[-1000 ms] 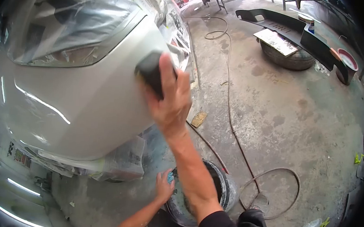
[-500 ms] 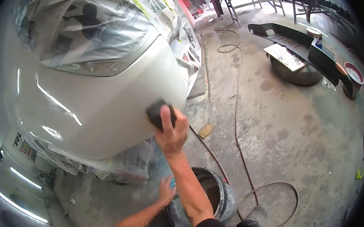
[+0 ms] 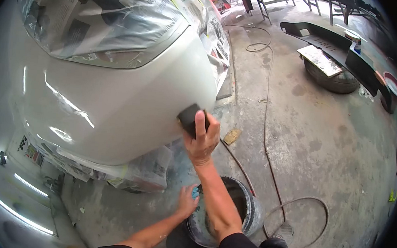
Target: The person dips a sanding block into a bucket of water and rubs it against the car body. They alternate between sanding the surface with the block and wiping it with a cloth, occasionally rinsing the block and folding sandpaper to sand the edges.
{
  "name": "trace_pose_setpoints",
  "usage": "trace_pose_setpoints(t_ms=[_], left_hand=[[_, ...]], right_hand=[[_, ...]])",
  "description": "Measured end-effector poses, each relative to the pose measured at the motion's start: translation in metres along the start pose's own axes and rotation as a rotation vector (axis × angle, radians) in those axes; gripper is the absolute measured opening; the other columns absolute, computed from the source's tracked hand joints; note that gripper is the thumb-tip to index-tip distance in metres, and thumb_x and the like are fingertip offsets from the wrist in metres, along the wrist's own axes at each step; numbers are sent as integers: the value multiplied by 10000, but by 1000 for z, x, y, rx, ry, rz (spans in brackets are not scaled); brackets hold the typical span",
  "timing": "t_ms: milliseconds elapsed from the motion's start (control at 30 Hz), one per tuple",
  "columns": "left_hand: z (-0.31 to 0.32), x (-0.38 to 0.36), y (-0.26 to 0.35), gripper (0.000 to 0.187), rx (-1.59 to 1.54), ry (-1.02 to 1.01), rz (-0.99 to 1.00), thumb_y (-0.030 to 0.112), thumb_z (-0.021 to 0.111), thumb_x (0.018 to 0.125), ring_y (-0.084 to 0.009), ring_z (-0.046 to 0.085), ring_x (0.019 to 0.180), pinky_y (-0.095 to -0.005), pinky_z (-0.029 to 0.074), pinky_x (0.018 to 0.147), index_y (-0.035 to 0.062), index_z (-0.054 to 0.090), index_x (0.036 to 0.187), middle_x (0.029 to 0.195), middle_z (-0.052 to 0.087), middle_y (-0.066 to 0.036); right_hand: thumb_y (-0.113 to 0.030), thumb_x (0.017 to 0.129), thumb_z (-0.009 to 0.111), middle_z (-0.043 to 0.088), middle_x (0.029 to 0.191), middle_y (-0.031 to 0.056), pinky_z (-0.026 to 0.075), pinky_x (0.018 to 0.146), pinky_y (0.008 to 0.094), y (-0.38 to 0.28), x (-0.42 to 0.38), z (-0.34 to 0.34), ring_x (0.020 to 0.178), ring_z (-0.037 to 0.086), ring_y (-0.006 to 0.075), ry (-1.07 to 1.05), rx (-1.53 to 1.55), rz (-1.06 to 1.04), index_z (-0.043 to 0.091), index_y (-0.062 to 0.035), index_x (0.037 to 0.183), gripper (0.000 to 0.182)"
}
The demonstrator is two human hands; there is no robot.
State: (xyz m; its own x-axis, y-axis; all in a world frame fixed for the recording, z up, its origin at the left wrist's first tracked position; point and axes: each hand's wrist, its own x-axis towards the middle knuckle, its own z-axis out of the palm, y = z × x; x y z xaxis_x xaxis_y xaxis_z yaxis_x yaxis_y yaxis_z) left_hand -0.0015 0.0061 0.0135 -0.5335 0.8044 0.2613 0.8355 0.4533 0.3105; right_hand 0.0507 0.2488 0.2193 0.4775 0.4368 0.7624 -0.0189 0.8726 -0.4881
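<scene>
My right hand [image 3: 204, 141] grips a dark sanding block [image 3: 189, 119], its fingers wrapped round the sides. The block lies against the pale, glossy car body panel [image 3: 124, 113], close to its right edge. Lower down, my left hand [image 3: 186, 202] is beside the bucket [image 3: 254, 209], near its left rim. A small blue thing [image 3: 195, 192], perhaps a cloth or sponge, shows in the left hand's fingers. My right forearm passes over the bucket and hides part of its inside.
Newspaper and plastic sheeting [image 3: 122, 18] cover the headlight area. A hose [image 3: 265, 130] loops over the concrete floor. A flat brown piece [image 3: 232, 136] lies near the panel. A black bumper part [image 3: 319, 40] rests by a tire [image 3: 330, 79] at the upper right.
My right hand has slid the sanding block a little to the right, towards the panel's edge. The whole view has shifted slightly. My left hand stays by the bucket.
</scene>
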Motion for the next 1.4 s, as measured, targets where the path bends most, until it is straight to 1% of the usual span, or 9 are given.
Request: trace_pose_setpoints(t_ms=[167,333,533,567,800,900,967,1167,1400], left_hand=[[7,0,-21,587,28,-51,5,63,737,798,-430,522,1110,-488,437,986,88,544,1352,1168,551,-219],[9,-3,-18,609,32,-7,28,60,733,804,-451,517,1115,-501,434,995,87,526,1376,1167,528,-234],[9,-6,-19,614,35,-51,28,43,732,803,-447,518,1131,-502,433,1008,99,530,1380,1190,529,-229],[9,-9,-20,613,40,-56,26,39,733,802,-446,519,1132,-501,434,1010,105,533,1378,1195,529,-228],[17,-1,-22,607,8,-16,58,21,732,793,-436,525,1142,-502,437,1004,111,544,1363,1207,532,-219],[13,-4,-10,602,-4,5,2,12,730,784,-435,524,1148,-503,432,1008,100,546,1351,1208,533,-217],[6,-7,-7,602,21,2,13,7,729,779,-437,521,1152,-502,430,1011,101,549,1345,1212,534,-219],[11,-2,-10,614,-41,-21,-26,16,733,781,-435,523,1139,-495,435,996,111,547,1358,1188,532,-220],[7,-11,-15,621,-2,-45,-34,41,751,784,-443,517,1168,-499,434,1018,119,547,1365,1237,519,-232]], right_hand=[[-138,664,836,547,1062,94,457,688,430,-15,108,1,868,566,290,-168,100,-36,481,-265,1532,946],[-186,759,825,593,1111,110,512,778,422,6,-15,-3,931,619,304,16,-6,14,515,-235,1509,813],[-66,680,824,559,1046,132,496,785,463,-26,128,-7,920,584,345,-227,124,62,554,-162,1468,839],[-122,660,844,518,1019,77,472,703,408,-23,125,-1,876,560,280,-186,123,62,502,-260,1507,923],[-144,685,846,613,1150,110,515,796,415,3,-41,-5,916,630,290,38,-10,128,579,-219,1444,809],[-163,771,839,600,1077,146,516,773,437,-1,83,-7,909,612,368,-120,73,-27,513,-159,1502,800],[-130,674,852,520,999,116,486,767,436,-6,130,1,906,561,334,-172,198,44,493,-233,1520,925],[-156,738,839,607,1204,137,519,839,428,9,-59,-6,935,640,323,13,13,108,550,-179,1471,788],[-168,804,803,572,1060,161,495,721,443,7,96,3,881,588,355,-108,117,32,480,-147,1525,790]])
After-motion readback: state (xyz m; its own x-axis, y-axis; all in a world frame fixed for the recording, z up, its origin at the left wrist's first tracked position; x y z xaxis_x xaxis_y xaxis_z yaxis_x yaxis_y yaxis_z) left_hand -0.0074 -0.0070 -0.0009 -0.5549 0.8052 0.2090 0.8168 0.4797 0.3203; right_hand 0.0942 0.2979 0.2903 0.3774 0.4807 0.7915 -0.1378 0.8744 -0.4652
